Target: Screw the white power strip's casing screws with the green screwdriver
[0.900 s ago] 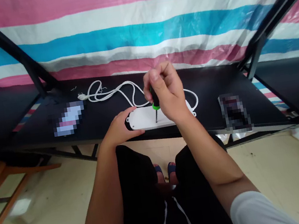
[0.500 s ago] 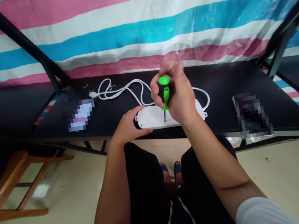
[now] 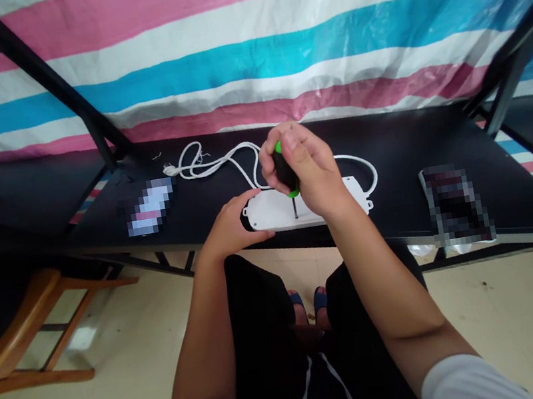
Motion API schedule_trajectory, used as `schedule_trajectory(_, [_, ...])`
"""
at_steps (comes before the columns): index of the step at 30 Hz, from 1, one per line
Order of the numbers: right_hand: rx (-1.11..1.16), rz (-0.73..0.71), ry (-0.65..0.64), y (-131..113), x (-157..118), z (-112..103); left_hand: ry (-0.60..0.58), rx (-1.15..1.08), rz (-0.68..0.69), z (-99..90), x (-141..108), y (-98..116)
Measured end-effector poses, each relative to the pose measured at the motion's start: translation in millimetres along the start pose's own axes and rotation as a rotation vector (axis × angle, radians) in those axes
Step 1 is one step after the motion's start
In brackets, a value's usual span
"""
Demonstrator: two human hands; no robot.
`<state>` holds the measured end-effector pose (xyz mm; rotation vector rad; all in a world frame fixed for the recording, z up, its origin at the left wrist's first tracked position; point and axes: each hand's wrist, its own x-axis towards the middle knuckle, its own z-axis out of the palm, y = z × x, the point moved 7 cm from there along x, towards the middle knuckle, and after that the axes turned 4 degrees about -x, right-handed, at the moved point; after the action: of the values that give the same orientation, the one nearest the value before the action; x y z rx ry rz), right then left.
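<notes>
A white power strip [image 3: 273,210] lies along the front edge of the black table, screw holes showing in its upper face. My left hand [image 3: 236,226] grips the strip's left end, thumb along the near side and fingers along the far side. Above the strip, my right hand [image 3: 306,166] is wrapped round a black and green screwdriver [image 3: 284,168]. The screwdriver stands upright, its metal shaft reaching down to the strip's face near the middle. My right hand and forearm hide part of the strip's right half.
A white cord with a plug [image 3: 169,170] loops across the black table [image 3: 388,139] behind the strip. Blurred phone-like objects lie left [image 3: 150,206] and right [image 3: 457,203]. Black metal posts [image 3: 97,135] flank a striped plastic sheet [image 3: 243,55]. A wooden chair [image 3: 23,325] stands at left.
My right hand has turned round the screwdriver handle, its thumb now over the top where the green cap showed before. My left hand keeps its hold. The view has shifted slightly.
</notes>
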<state>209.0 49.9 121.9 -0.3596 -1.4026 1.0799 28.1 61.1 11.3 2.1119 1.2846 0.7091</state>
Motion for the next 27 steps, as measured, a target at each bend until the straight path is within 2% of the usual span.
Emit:
schedule_trajectory(5, [-0.062, 0.031, 0.183, 1.4, -6.4, -10.1, -0.012, -0.023, 0.001, 0.4, 0.5, 1.2])
schedule_trajectory(10, [-0.051, -0.044, 0.371, 0.6, -15.4, -12.8, -0.007, -0.014, 0.009, 0.0, 0.5, 1.7])
schedule_trajectory(12, [-0.074, -0.031, 0.351, 1.8, -13.9, -9.6, -0.006, -0.014, 0.015, 0.3, 0.4, 1.5])
schedule_trajectory(17, [-0.017, 0.004, 0.067, -0.2, -7.9, 4.6, 0.000, 0.007, 0.010, 0.9, 0.8, -1.7])
schedule_trajectory(19, [-0.015, 0.033, 0.086, 0.8, -10.4, 2.0, -0.002, 0.001, 0.019, 1.0, 0.8, -2.1])
schedule_trajectory(23, [-0.022, 0.002, 0.223, 1.9, -16.7, -2.2, -0.005, 0.004, 0.005, 0.4, 0.9, -3.1])
schedule_trajectory(27, [-0.120, 0.009, 0.329, 2.8, -15.7, -5.6, -0.004, 0.013, 0.000, -0.4, 1.7, -2.7])
